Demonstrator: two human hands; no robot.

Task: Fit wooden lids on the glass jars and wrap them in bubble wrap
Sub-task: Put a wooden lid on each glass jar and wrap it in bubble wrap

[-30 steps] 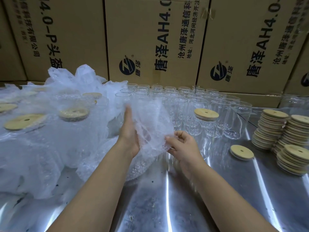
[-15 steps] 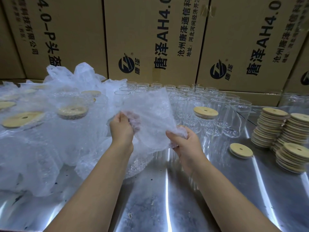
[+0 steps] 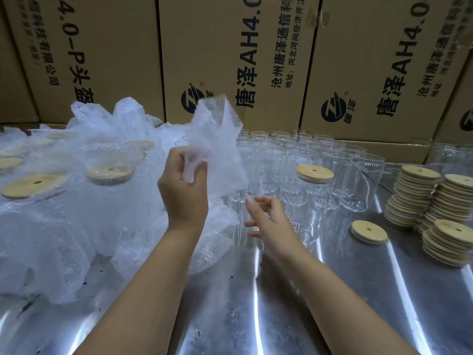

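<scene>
The left hand (image 3: 183,190), at the centre of the frame, has lifted a crumpled sheet of clear bubble wrap (image 3: 217,139) higher than it was half a second ago, with its fingers curled tight around the sheet's lower corner. The right hand (image 3: 268,219), which then pinched the sheet's other edge, has let go. Its fingers now hang loosely curled just right of centre and hold nothing. The sheet therefore seems free of the heap of wrapped, lidded jars (image 3: 76,190) filling the left of the frame, and the right hand is probably free to fetch a jar. The likeliest one is the clear glass jar with a round pale wooden lid (image 3: 314,174) right of centre (the only capped one among the open glass jars (image 3: 281,155)). A loose wooden lid (image 3: 368,231) lies on the shiny metal table (image 3: 230,303) beside the stacks of wooden lids (image 3: 419,196) at the right edge.
</scene>
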